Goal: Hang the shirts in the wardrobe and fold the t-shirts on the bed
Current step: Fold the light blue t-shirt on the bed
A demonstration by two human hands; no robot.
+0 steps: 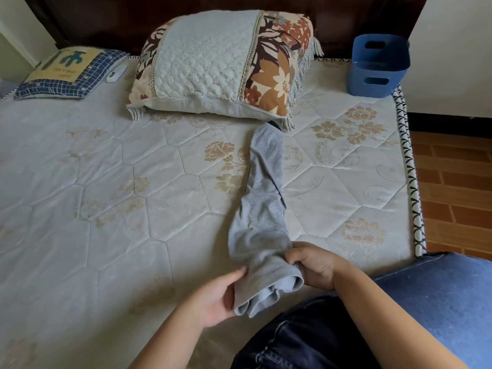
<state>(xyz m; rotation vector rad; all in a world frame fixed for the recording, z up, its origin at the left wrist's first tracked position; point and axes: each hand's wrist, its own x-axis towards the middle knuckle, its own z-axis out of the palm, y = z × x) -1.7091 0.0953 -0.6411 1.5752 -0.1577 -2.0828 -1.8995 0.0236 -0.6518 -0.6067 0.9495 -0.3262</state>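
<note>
A grey t-shirt (262,198) lies on the bed (106,182) folded into a long narrow strip that runs from the big pillow toward me. My left hand (215,296) grips the left side of its near end. On the right side of that same end my right hand (312,265) pinches the cloth. The near end is bunched and lifted a little off the mattress. A dark bit of fabric shows at the strip's far tip, partly under the pillow.
A large floral pillow (218,67) and a small blue-checked cushion (66,71) lie at the headboard. A blue plastic basket (378,66) stands at the bed's far right corner. Dark denim (314,339) and blue fabric (436,294) lie near me. Brick floor runs along the right.
</note>
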